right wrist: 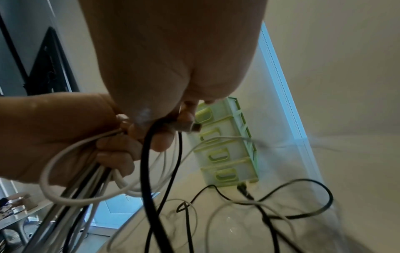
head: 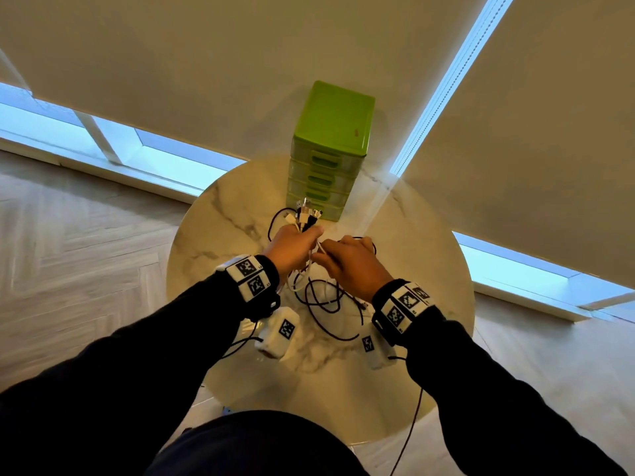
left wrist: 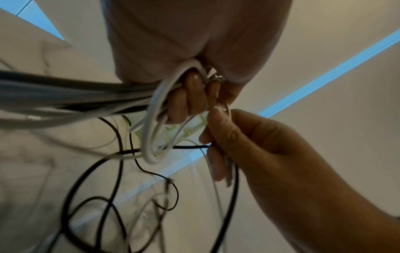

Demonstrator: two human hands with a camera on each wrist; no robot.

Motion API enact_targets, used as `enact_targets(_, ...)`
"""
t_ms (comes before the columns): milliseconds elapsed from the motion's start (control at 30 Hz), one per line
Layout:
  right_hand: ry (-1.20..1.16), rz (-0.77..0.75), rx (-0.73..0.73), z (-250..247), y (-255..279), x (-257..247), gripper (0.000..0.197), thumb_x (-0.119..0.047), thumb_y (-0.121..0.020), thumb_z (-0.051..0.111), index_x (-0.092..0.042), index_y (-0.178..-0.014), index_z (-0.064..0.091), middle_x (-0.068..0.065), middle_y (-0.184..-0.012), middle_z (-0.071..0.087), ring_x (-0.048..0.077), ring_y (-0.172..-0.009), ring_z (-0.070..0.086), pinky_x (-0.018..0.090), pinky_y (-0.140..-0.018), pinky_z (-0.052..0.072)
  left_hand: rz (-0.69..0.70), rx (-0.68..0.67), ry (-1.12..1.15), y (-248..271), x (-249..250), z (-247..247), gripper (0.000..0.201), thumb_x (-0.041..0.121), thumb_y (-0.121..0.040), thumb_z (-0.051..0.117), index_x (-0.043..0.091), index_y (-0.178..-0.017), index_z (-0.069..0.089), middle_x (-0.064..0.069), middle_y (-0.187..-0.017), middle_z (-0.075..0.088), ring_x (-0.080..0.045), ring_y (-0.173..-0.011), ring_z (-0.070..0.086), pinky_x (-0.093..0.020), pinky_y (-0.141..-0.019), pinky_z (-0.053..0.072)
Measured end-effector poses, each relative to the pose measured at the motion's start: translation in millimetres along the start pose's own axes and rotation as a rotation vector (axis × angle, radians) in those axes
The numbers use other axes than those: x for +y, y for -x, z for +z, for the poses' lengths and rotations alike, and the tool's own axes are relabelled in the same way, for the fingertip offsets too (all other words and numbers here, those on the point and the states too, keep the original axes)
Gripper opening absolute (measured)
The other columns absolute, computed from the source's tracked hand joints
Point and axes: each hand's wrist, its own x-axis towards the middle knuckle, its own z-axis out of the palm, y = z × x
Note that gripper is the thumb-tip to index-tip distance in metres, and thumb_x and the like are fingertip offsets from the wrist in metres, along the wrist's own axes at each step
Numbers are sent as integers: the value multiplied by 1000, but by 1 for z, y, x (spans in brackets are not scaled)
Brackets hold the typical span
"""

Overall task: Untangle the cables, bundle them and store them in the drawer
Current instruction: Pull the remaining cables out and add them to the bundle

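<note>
1. Left hand (head: 292,247), approx centre of the round marble table (head: 213,214): fingers curled tight round a bunch of white + black cables (head: 304,218), plug ends sticking up at 12 o'clock from the fist. Wrist view shows a white loop (left wrist: 151,119) wrapped over the fingers (left wrist: 192,95).
2. Loose cable tangle (head: 326,297) lies on the table at 6 o'clock of both hands, black + white strands crossed over each other.
3. Right hand (head: 354,266), touching the left at its 3 o'clock: fingers curled, pinching a black cable w/ a metal plug (right wrist: 192,127) plus thin white strands.
4. Green drawer unit (head: 330,146) stands at 12 o'clock on the table's far edge, all drawers closed; cables not in it.
</note>
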Motion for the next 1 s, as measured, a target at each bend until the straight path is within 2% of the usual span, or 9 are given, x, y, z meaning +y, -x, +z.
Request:
enact_targets(67, -71, 21, -38, 5, 1, 4, 28, -47, -103, 40, -28, -87, 52, -7, -79, 57, 20, -87, 51, 41, -83, 30, 31, -2, 7, 0, 0, 0, 32, 40, -97, 54, 19, -73, 49, 2, -60, 40, -14, -49, 34, -30, -52, 30)
enact_targets(167, -56, 65, -64, 7, 0, 16, 27, -42, -103, 43, -28, -81, 49, -8, -81, 52, 19, -87, 50, 42, -82, 31, 103, 48, -88, 3, 0, -2, 35, 44, -96, 47, 23, -68, 44, 7, -53, 39, -16, -50, 35, -37, -60, 31)
enact_targets(300, -101, 160, -334, 14, 4, 40, 29, -37, -106, 39, -20, -101, 61, 0, -103, 66, 24, -101, 59, 41, -90, 40, 162, 218, -49, 2, 11, -29, 32, 40, -98, 44, 21, -72, 49, 0, -58, 44, -19, -57, 41, -40, -61, 34)
enact_targets(400, 14, 235, -377, 22, 17, 61, 27, -37, -105, 35, -26, -102, 60, -7, -99, 62, 22, -106, 58, 40, -89, 29, 215, 285, -61, -2, 18, -61, 34, 39, -100, 46, 20, -72, 48, -4, -58, 43, -20, -56, 42, -36, -60, 37)
enact_targets(500, 108, 288, -304, 20, 19, 63, 23, -40, -103, 39, -32, -102, 61, -9, -104, 59, 18, -118, 48, 43, -94, 22, 209, 319, -96, -4, 13, -76, 43, 52, -91, 51, 19, -65, 45, -3, -54, 44, -21, -55, 42, -38, -64, 38)
enact_targets(600, -74, 249, -117, 3, 8, 42, 24, -48, -99, 47, -33, -114, 59, -8, -118, 60, 14, -122, 47, 42, -103, 27, 196, 267, -71, 2, 6, -62, 43, 42, -98, 55, 22, -62, 44, 8, -50, 39, -19, -53, 36, -36, -64, 34)
enact_targets(733, -593, 122, -179, -19, 3, -10, 43, -48, -97, 56, -27, -132, 46, -6, -127, 62, 7, -120, 57, 26, -95, 46, 261, 142, -115, 19, 3, -25, 30, 32, -102, 54, 21, -74, 58, 12, -48, 44, -5, -54, 40, -30, -59, 33)
enact_targets(867, -638, 129, -80, -20, 21, -26, 20, -33, -105, 44, -20, -121, 46, -2, -99, 71, 16, -96, 68, 36, -86, 54, 276, 2, -165, 33, -2, 3, 29, 28, -105, 48, 20, -81, 61, 14, -49, 52, 2, -44, 44, -29, -55, 34)
enact_targets(1000, -629, 239, -4, -35, 63, -17, 14, -26, -107, 38, -16, -102, 45, 2, -78, 62, 17, -70, 65, 27, -68, 50, 290, -164, -164, 47, 2, 34, 29, 29, -107, 44, 19, -83, 56, 19, -45, 49, 1, -44, 44, -30, -55, 33)
